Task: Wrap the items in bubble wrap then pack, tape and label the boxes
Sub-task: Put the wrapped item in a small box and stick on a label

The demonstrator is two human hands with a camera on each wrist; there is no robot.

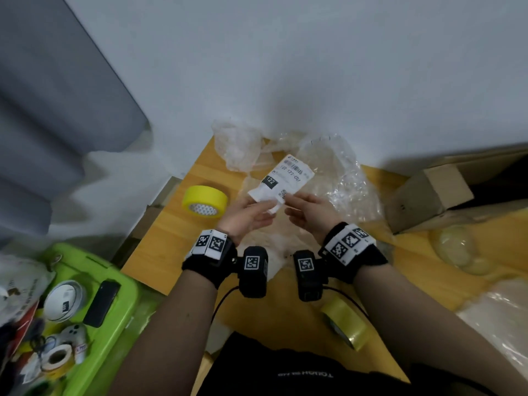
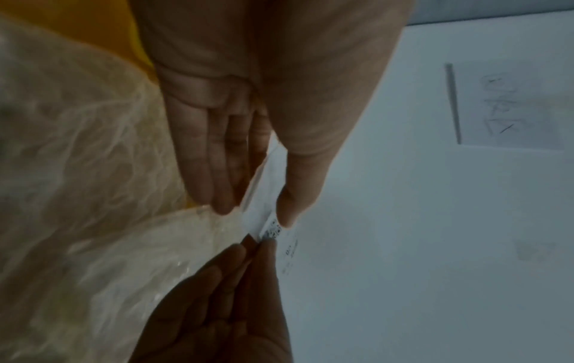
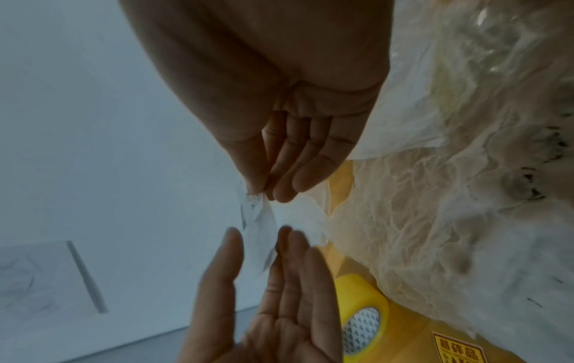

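Above table centre, head view: shipping label (image 1: 281,178) held over bubble wrap (image 1: 337,178), both hands pinching its near edge, likely peeling backing; yellow tape roll (image 1: 204,200) at 9 o'clock, open box (image 1: 434,192) at 3 o'clock.
Left wrist view: left hand (image 2: 248,137) thumb and straight fingers clamp label.
Right wrist view: right hand (image 3: 279,137) fingertips pinch corner.
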